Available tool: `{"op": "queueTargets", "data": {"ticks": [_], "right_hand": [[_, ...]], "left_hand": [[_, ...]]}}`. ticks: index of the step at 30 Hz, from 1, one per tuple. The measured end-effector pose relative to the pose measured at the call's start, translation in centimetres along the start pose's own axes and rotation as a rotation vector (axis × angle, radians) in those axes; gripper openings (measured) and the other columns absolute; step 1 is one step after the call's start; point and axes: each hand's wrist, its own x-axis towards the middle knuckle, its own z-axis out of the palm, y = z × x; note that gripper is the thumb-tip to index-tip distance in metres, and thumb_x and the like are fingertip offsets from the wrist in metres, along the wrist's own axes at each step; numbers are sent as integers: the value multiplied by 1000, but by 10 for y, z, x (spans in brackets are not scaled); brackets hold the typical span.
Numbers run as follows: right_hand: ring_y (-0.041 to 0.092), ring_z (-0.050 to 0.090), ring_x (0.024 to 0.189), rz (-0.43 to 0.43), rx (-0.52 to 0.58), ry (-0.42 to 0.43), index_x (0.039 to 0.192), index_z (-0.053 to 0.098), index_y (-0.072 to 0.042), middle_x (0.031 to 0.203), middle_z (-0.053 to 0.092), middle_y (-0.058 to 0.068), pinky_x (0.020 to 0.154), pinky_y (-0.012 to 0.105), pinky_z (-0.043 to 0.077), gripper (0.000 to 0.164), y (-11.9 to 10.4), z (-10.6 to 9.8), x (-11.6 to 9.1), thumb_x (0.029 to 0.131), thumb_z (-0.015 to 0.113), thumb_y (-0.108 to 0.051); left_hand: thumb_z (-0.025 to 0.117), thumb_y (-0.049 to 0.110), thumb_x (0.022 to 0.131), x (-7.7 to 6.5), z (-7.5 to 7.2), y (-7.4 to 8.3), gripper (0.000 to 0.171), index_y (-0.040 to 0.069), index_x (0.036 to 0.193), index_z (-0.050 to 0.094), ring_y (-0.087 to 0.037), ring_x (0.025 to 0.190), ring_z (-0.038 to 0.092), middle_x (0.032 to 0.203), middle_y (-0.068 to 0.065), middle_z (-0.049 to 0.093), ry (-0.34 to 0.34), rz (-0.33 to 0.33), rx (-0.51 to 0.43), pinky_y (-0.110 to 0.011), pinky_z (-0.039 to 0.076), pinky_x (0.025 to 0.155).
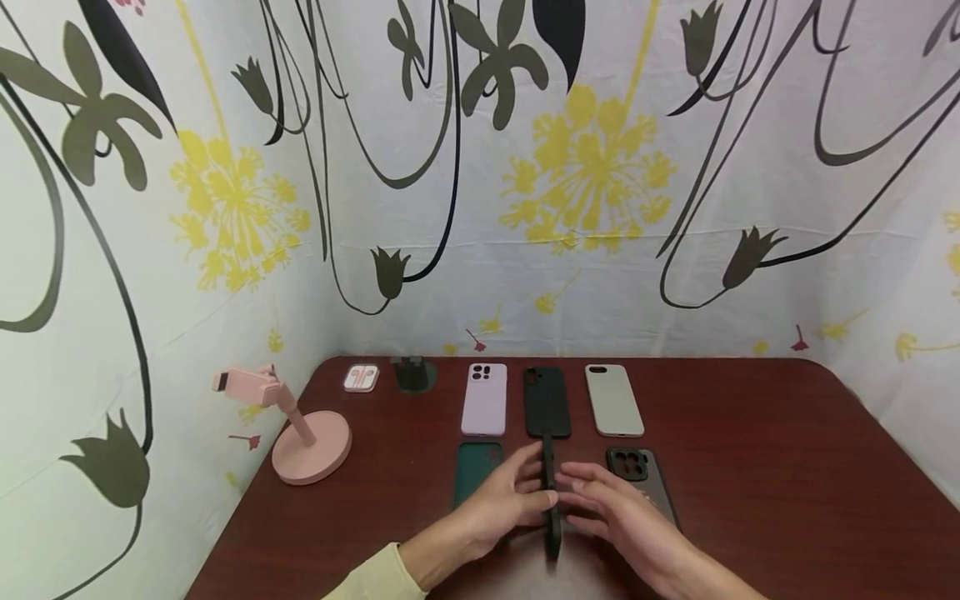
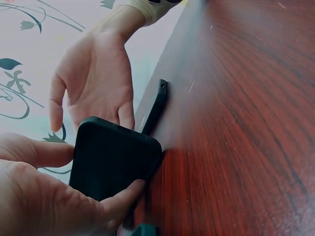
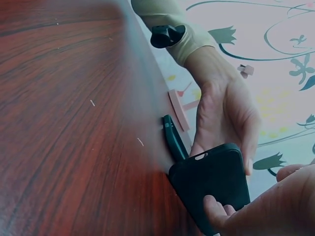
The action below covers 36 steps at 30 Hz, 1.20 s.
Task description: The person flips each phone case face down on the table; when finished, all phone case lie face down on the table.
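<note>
A black phone case point(image 1: 551, 492) stands on its long edge on the table, between both hands. My left hand point(image 1: 504, 498) grips it; in the left wrist view the thumb lies at its upper edge and a finger at its lower edge. A port cutout shows along the short edge of the case point(image 3: 211, 172) in the right wrist view. On the other side is my right hand point(image 1: 626, 512), fingers extended close to its face; whether they touch cannot be told. Partly behind my left hand lies a green phone case point(image 1: 474, 471); a grey case with black rim point(image 1: 655, 477) lies beyond my right fingers.
Behind the hands lie a lilac case point(image 1: 484, 404), a dark case point(image 1: 547, 400) and an off-white case point(image 1: 617, 404). At left stand a pink phone stand point(image 1: 313, 450), a small white box point(image 1: 362, 378) and a dark round object point(image 1: 414, 377). Patterned cloth point(image 1: 480, 208) surrounds the table point(image 1: 765, 483).
</note>
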Motion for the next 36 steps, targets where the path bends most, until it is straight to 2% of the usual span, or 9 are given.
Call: {"op": "queueTargets", "data": {"ticks": [6,11,20,24,30,36], "right_hand": [[48,33,155,17,6,10,165,23,1,170,29,29,118,59,47,75,3,2,4,112,50,-44],[51,27,157,34,6,-8,166,24,-2,171,27,28,116,61,47,73,4,3,5,112,49,-43],[52,20,159,37,-50,1,165,32,-6,170,30,27,126,64,34,64,6,3,8,112,48,-40],[50,22,159,23,-59,25,164,33,-5,170,29,27,127,63,32,62,7,4,9,113,46,-39],[50,25,158,23,-48,82,163,33,-4,169,31,27,125,60,38,63,8,6,9,113,48,-38],[48,36,154,15,-60,198,161,36,-6,167,34,28,117,60,47,62,8,6,9,108,62,-26]], "left_hand": [[65,-6,98,-1,-2,0,81,7,167,26,-42,147,50,166,-29,36,-13,19,-64,-51,60,104],[65,-8,96,-2,-5,0,82,7,167,26,-41,145,52,165,-28,38,-5,24,-80,-47,60,103],[61,-12,94,-3,-13,1,82,6,167,27,-38,140,57,160,-25,46,-26,2,-100,-40,61,100],[60,-14,92,-5,-14,-3,82,5,165,30,-36,137,60,155,-23,52,-35,14,-114,-36,59,98],[60,-15,91,-6,-14,-8,84,3,166,25,-37,137,60,155,-24,52,-40,25,-133,-42,59,104],[59,-15,90,-4,-13,-6,84,5,165,27,-37,135,61,154,-23,53,-36,36,-140,-45,59,104]]}}
